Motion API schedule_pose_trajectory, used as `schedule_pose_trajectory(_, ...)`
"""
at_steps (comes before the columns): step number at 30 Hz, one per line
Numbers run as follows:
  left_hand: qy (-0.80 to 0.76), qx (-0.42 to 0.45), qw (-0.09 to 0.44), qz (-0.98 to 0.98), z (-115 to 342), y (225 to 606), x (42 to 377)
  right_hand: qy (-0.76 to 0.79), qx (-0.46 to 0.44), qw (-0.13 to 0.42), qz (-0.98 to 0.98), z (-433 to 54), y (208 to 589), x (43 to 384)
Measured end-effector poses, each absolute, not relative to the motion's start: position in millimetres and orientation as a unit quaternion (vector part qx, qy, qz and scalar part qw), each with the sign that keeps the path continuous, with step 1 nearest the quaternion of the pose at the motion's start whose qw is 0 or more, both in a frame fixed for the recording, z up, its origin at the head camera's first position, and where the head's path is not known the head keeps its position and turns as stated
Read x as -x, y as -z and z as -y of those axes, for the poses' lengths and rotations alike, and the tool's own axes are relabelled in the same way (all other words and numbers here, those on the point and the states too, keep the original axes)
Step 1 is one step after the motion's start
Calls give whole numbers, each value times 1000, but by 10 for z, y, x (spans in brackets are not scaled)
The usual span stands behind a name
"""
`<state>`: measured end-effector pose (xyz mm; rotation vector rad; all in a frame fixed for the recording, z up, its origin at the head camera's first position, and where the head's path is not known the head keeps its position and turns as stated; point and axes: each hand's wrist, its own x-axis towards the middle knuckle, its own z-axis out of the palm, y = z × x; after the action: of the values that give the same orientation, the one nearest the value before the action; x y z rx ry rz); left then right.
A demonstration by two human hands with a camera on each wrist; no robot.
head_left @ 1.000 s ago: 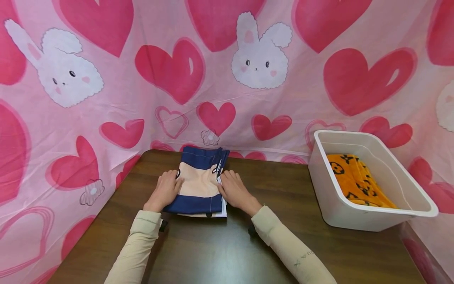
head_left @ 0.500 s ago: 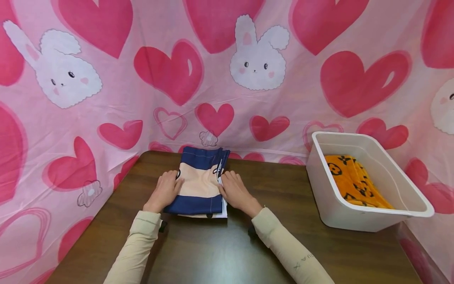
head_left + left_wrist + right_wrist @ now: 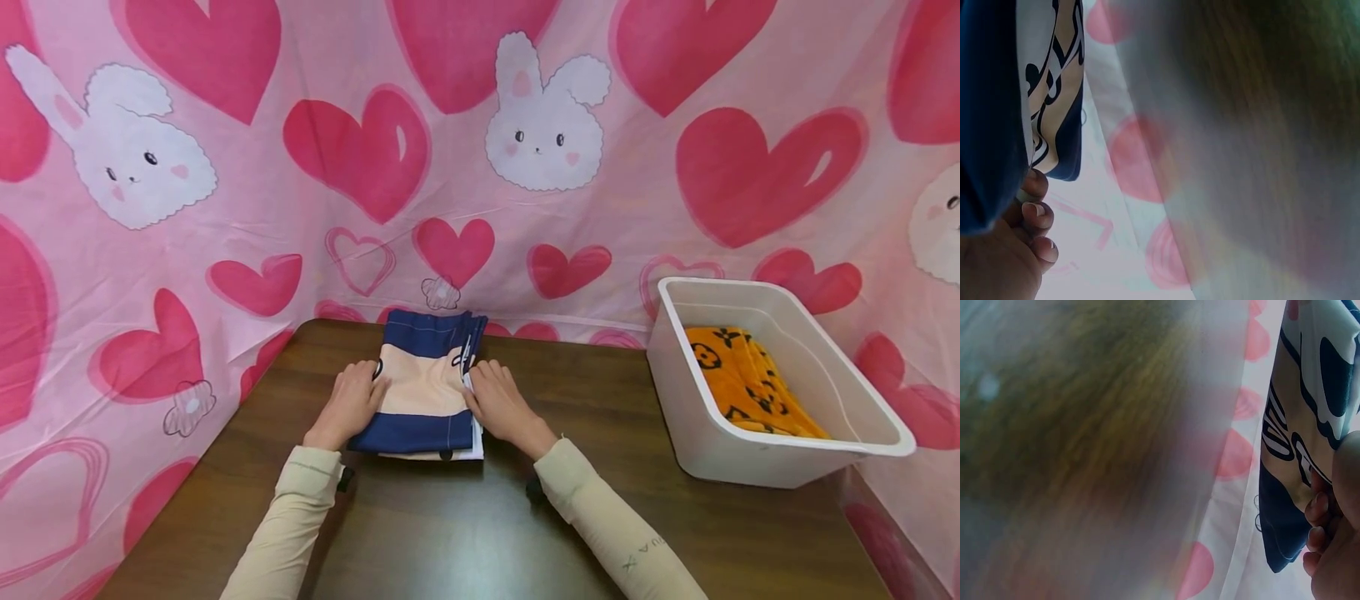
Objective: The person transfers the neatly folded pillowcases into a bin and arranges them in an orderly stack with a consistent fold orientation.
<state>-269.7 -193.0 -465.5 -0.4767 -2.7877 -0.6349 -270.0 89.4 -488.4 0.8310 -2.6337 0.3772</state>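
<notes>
A folded cloth [image 3: 420, 383], dark blue with a broad pale peach band and white layers showing at its right edge, is at the left back of the table in the head view. On its left side my left hand [image 3: 347, 404] grips the edge, thumb on top. The opposite edge is in my right hand [image 3: 504, 404]. In the left wrist view, curled fingers [image 3: 1037, 215] hold the cloth from below. Black lettering shows on the underside of the cloth [image 3: 1285, 444] in the right wrist view, beside the right hand's bent fingers.
A white plastic tub [image 3: 697, 433] stands on the right of the brown wooden table [image 3: 420, 533]. Inside it lies an orange cloth [image 3: 750, 383] with black motifs. Behind and beside the table hangs a pink curtain [image 3: 450, 183] with hearts and rabbits.
Both hands keep their hold on the cloth and barely move. The head view has shifted slightly, so the tub appears a little further left.
</notes>
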Motion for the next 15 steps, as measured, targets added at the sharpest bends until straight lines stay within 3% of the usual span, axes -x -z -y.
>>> schedule_pose_trajectory(15, 225, 170, 122, 952, 1864, 4644, 2662, -136, -299, 185, 926, -984, 4846, 2659)
